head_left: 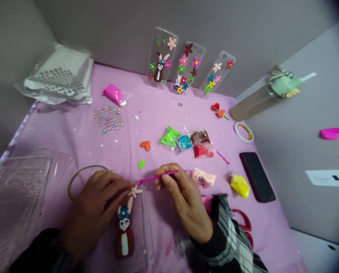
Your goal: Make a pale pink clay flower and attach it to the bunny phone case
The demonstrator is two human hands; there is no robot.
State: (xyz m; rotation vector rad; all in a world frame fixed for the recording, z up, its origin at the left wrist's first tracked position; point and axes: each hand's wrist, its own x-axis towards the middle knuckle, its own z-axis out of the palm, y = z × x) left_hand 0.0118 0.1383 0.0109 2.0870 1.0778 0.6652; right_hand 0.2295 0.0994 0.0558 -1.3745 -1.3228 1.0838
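Note:
A clear phone case (145,235) lies near the table's front edge, with a brown and white clay rabbit (124,235) stuck on it. A small peach clay flower (135,191) sits above the rabbit's ears. My left hand (97,206) rests on the case, its fingertips pressed together on the flower. My right hand (183,201) is closed round a thin pink modelling tool (158,177), whose tip touches the flower.
Three decorated phone cases (183,64) lean on the back wall. Small bags of coloured clay (186,142), a yellow clay bag (240,185), a black phone (257,176), a tape roll (244,132), a gem sticker sheet (108,118), red scissors (243,223) and plastic packaging (16,189) lie on the pink tablecloth (72,132).

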